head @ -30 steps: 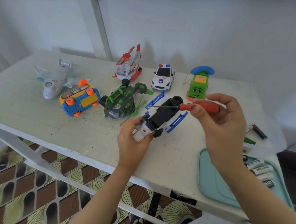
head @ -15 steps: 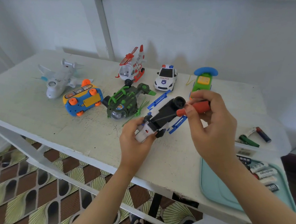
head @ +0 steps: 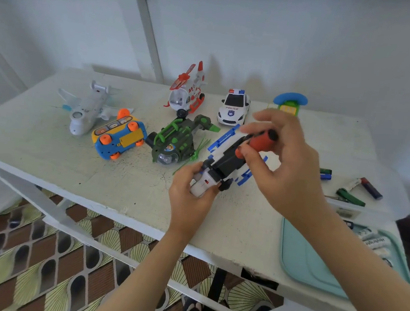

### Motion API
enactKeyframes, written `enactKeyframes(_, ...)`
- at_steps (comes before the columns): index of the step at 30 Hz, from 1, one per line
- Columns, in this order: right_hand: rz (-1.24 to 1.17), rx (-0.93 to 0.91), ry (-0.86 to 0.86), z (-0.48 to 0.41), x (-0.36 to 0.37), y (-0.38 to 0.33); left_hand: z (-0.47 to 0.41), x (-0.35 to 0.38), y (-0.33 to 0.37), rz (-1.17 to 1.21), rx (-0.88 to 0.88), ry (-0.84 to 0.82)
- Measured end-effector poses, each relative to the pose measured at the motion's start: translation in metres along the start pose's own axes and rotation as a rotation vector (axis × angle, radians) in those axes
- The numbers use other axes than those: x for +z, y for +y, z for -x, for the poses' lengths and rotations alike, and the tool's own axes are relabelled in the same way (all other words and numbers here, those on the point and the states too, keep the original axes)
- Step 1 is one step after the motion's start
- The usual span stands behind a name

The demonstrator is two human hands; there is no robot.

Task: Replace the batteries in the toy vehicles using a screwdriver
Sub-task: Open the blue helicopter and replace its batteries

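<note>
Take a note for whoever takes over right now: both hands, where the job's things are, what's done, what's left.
Left hand grips the nose of the white and blue toy vehicle, underside up.
Right hand pinches the red-handled screwdriver, tip towards that black underside; contact hidden.
The teal tray holds batteries; loose batteries lie on the table beyond it.
Done: nothing visibly opened.
Left: unscrew, swap batteries, close; then the police car and other toys.

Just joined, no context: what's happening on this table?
A person's left hand grips a white, black and blue toy at the table, dark underside up. The right hand holds a red screwdriver to it. Batteries lie on the tray at the right. The police car behind sits untouched.
</note>
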State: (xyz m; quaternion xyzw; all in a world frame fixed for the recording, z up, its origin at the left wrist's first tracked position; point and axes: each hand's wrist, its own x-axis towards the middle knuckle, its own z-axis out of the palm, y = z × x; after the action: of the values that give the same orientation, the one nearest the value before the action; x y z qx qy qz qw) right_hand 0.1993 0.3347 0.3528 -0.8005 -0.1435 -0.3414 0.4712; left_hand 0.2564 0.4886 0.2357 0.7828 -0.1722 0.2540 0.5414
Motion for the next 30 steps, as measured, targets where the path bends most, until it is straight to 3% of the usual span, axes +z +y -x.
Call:
enactKeyframes(4,-0.078,-0.007,0.14,0.001,0.008,0.003,0.0,0.0,0.0,-0.004,0.012,0.003)
enactKeyframes(16,-0.238,0.072,0.195,-0.01,0.008,0.005,0.001,0.001,-0.003,0.006,-0.027,0.008)
enactKeyframes(20,-0.096,0.021,0.146,-0.009,0.011,0.006,0.0,0.001,0.0,0.013,-0.014,0.012)
enactKeyframes(26,0.102,-0.061,0.322,-0.018,0.01,0.001,0.001,0.0,-0.002,0.018,-0.004,0.018)
enactKeyframes(30,0.038,0.014,0.275,-0.02,0.009,0.001,0.0,0.001,-0.002,0.017,-0.006,0.017)
